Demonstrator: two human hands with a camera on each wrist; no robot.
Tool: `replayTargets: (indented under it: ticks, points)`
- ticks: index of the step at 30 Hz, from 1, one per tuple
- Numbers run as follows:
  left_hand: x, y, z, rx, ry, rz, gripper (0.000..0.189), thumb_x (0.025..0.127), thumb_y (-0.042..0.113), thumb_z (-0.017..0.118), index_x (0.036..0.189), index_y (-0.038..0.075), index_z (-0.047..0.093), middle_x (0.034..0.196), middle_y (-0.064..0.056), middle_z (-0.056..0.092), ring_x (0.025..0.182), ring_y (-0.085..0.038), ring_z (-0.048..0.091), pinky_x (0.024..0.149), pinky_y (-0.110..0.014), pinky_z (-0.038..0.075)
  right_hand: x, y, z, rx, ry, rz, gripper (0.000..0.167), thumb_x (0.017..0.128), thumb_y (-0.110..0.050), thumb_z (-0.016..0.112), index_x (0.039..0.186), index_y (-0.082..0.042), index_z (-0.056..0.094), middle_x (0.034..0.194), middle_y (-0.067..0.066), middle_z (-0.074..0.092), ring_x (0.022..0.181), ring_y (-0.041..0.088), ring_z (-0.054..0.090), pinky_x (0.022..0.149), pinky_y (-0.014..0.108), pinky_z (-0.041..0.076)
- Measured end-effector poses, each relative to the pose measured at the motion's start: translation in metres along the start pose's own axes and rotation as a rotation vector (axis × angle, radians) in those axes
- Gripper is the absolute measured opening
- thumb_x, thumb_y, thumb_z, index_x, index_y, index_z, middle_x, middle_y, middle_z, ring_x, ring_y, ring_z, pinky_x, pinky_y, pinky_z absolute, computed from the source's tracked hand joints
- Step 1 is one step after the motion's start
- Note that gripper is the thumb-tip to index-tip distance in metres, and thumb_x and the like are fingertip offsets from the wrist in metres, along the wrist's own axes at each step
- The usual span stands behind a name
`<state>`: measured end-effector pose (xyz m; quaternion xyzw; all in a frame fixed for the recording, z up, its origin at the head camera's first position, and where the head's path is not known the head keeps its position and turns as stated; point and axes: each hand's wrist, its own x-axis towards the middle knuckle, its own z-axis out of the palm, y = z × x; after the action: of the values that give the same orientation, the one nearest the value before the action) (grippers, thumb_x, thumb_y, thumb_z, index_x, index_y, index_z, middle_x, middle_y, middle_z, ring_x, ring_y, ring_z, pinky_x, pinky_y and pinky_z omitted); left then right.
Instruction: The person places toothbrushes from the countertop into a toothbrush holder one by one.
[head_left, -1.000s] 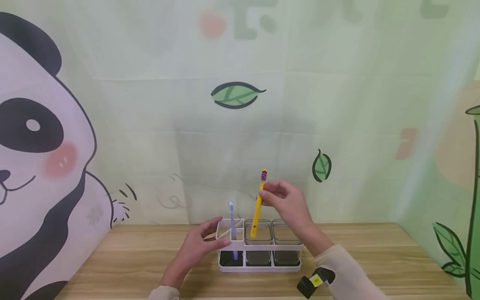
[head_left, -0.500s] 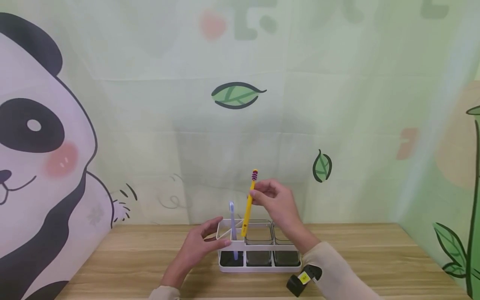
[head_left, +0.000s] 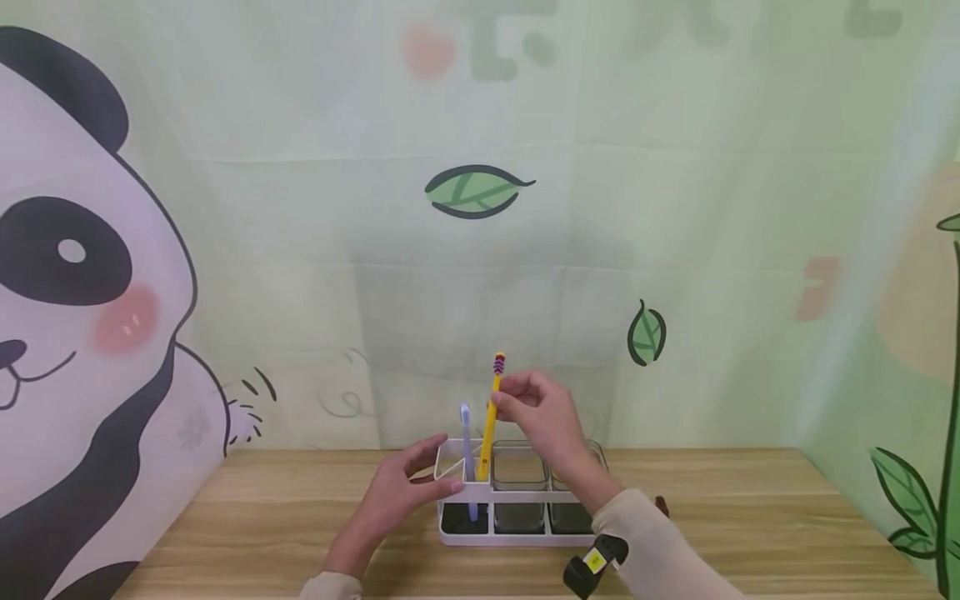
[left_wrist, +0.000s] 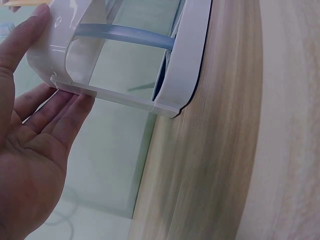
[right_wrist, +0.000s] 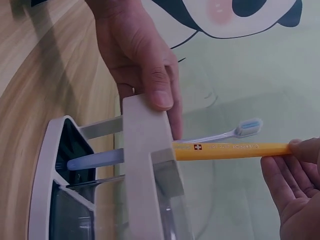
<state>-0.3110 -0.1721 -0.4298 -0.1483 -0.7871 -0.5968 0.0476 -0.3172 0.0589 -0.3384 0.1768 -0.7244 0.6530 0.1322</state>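
Note:
A white toothbrush holder stands on the table, its left section split into small slots. My left hand grips that end, thumb on the front of the upper band and fingers around the side. One of the slots holds a pale blue toothbrush, upright with its bristles on top. My right hand pinches a yellow toothbrush high on its handle, purple bristles up. Its lower end is at the slot beside the blue one; in the right wrist view the yellow handle reaches the upper band.
Two clear cups sit in the holder's middle and right sections. A wooden table lies underneath, with a panda-print cloth behind it. A small dark brown object shows past the right sleeve.
My right hand has carried the yellow toothbrush left, from over the middle cup to the divided section, then slightly down. The left hand has stayed on the holder.

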Motion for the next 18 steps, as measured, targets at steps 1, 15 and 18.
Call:
replayTargets:
  ticks: [1, 15, 18]
  points:
    - [0.0, 0.0, 0.0, -0.002, 0.0, -0.001, 0.073, 0.088, 0.023, 0.09, 0.151, 0.003, 0.057, 0.146, -0.022, 0.061, 0.132, -0.043, 0.06, 0.106, -0.051, 0.054, 0.0, 0.002, 0.001, -0.003, -0.006, -0.001, 0.016, 0.098, -0.003, 0.076, 0.111, 0.003, 0.07, 0.102, 0.012, 0.074, 0.095, 0.027, 0.076, 0.084, 0.033, 0.064]
    - [0.0, -0.001, 0.0, -0.019, -0.008, 0.016, 0.073, 0.089, 0.021, 0.089, 0.15, 0.0, 0.057, 0.144, -0.024, 0.062, 0.131, -0.044, 0.061, 0.104, -0.05, 0.056, -0.012, 0.021, 0.009, -0.037, -0.051, 0.0, 0.013, 0.098, -0.002, 0.076, 0.108, 0.002, 0.07, 0.099, 0.01, 0.073, 0.092, 0.026, 0.074, 0.083, 0.035, 0.065]
    - [-0.001, -0.001, 0.0, -0.014, -0.004, 0.015, 0.072, 0.089, 0.022, 0.089, 0.15, 0.001, 0.058, 0.144, -0.024, 0.062, 0.13, -0.044, 0.062, 0.104, -0.05, 0.056, -0.014, 0.024, 0.01, -0.027, -0.063, 0.003, 0.013, 0.097, -0.001, 0.076, 0.108, 0.003, 0.07, 0.098, 0.01, 0.072, 0.092, 0.027, 0.073, 0.083, 0.036, 0.065]
